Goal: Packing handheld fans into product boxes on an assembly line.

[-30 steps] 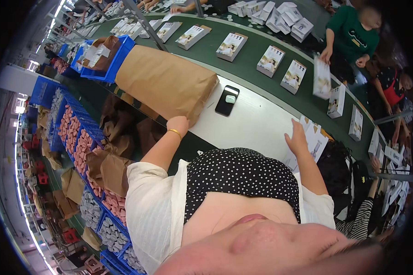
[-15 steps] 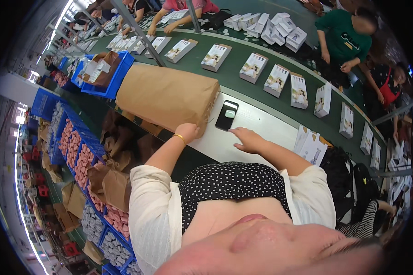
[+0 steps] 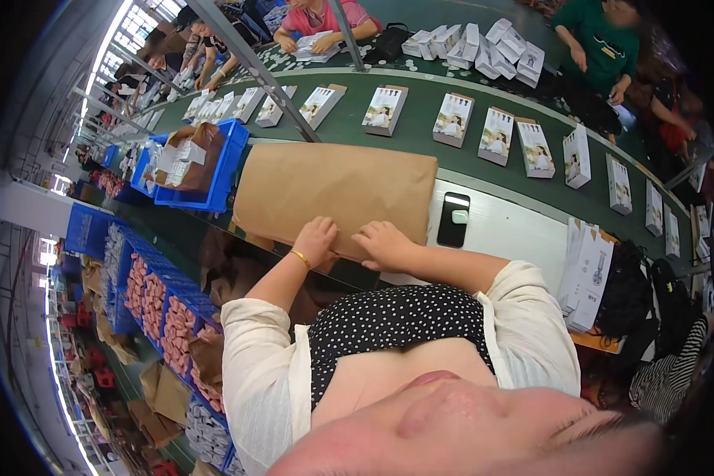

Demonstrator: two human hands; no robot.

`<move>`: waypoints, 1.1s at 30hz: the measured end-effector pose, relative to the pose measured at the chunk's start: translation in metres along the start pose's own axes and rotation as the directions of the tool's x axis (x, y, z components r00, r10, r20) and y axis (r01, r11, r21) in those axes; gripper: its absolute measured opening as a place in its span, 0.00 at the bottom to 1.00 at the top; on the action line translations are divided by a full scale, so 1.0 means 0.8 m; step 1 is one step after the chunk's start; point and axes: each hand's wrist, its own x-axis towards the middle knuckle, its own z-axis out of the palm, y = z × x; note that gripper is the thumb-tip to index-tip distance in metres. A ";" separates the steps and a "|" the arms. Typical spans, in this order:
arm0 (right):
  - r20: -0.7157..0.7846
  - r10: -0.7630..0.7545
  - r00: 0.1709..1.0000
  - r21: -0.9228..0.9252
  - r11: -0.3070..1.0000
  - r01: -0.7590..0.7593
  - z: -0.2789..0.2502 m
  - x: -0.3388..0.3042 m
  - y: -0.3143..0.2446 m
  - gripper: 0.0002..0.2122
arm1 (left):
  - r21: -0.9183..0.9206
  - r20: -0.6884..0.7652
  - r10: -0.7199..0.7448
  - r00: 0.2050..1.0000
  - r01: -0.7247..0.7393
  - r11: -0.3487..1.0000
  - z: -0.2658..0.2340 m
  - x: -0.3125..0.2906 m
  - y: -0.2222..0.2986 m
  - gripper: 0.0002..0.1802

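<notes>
A large brown paper bag [image 3: 341, 182] lies bulky and flat-sided across the white bench top in front of me. At its near edge, my left hand [image 3: 317, 242] is closed on the paper, with a gold-coloured bracelet at the wrist. Just to the right, my right hand [image 3: 383, 244] grips the same near edge, its fingertips on the paper. The two hands are a short gap apart. A dark phone [image 3: 452, 226] rests beside the bag's right end, with a small pale green object [image 3: 460, 216] on it.
Beyond the bench, a green conveyor belt [image 3: 412, 131] carries a row of printed white boxes. A blue crate [image 3: 230, 170] with an opened brown bag stands at left. White cartons [image 3: 587, 274] and black bags [image 3: 631, 289] sit at right. Blue bins [image 3: 163, 305] hold pink and grey pieces. Several co-workers sit across.
My right hand has moved left from beside the phone onto the bag's near edge. My left hand has left the bag's right corner for the near edge. The view has shifted.
</notes>
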 end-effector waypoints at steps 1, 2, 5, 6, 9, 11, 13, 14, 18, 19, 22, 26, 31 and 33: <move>-0.008 0.008 1.000 0.000 1.000 -0.008 0.016 0.018 -0.004 0.25 | 0.015 0.116 0.091 0.989 -0.093 0.996 0.005 -0.002 -0.013 0.28; -0.010 0.000 1.000 -0.037 0.999 0.000 0.025 0.030 -0.008 0.23 | 0.019 0.229 0.171 0.958 -0.180 0.984 0.004 -0.003 -0.021 0.21; 0.045 -0.009 0.999 -0.143 0.990 0.016 0.037 0.045 -0.008 0.19 | -0.011 0.162 0.321 0.933 -0.324 0.946 0.026 -0.008 -0.036 0.09; 0.102 -0.006 0.995 -0.210 0.977 0.028 0.037 0.046 -0.008 0.18 | -0.031 0.241 0.335 0.911 -0.338 0.941 0.029 -0.007 -0.033 0.09; 0.100 -0.020 0.995 -0.198 0.979 0.039 0.058 0.043 -0.004 0.16 | -0.114 0.198 0.274 0.941 -0.256 0.960 0.038 -0.011 -0.024 0.06; 0.076 -0.052 0.996 -0.156 0.986 0.064 0.069 0.044 0.002 0.14 | -0.165 0.192 0.203 0.960 -0.173 0.971 0.039 -0.024 -0.024 0.08; 0.057 -0.088 0.995 -0.112 0.989 0.094 0.079 0.047 0.006 0.13 | -0.302 0.176 -0.150 0.973 0.199 0.932 0.034 -0.045 -0.025 0.17; 0.005 -0.097 0.995 -0.056 0.994 0.097 0.082 0.049 0.008 0.11 | -0.304 0.175 -0.163 0.971 0.211 0.929 0.029 -0.058 -0.023 0.17; -0.055 -0.121 0.991 0.055 0.991 0.124 0.100 0.065 0.018 0.08 | -0.420 0.207 -0.711 0.672 0.718 0.556 0.052 -0.145 -0.029 0.23; -0.054 -0.118 0.992 0.084 0.989 0.123 0.106 0.070 0.011 0.07 | -0.439 0.143 -0.798 0.586 0.760 0.479 0.074 -0.183 -0.030 0.22; -0.070 -0.165 0.984 0.155 0.973 0.174 0.134 0.084 -0.013 0.05 | -0.484 -0.036 -0.919 0.392 0.798 0.359 0.150 -0.304 -0.026 0.17; -0.051 -0.131 0.990 0.143 0.980 0.137 0.178 0.115 -0.046 0.04 | -0.780 0.271 -0.962 0.001 0.587 -0.219 0.168 -0.362 -0.049 0.18; -0.046 -0.093 0.995 0.159 0.982 0.099 0.192 0.127 -0.069 0.02 | -0.465 0.365 -0.931 0.001 0.867 -0.181 0.125 -0.388 -0.090 0.17; -0.041 -0.097 0.994 0.162 0.981 0.103 0.197 0.132 -0.072 0.02 | -0.592 0.277 -0.958 -0.077 0.771 -0.233 0.136 -0.395 -0.088 0.12</move>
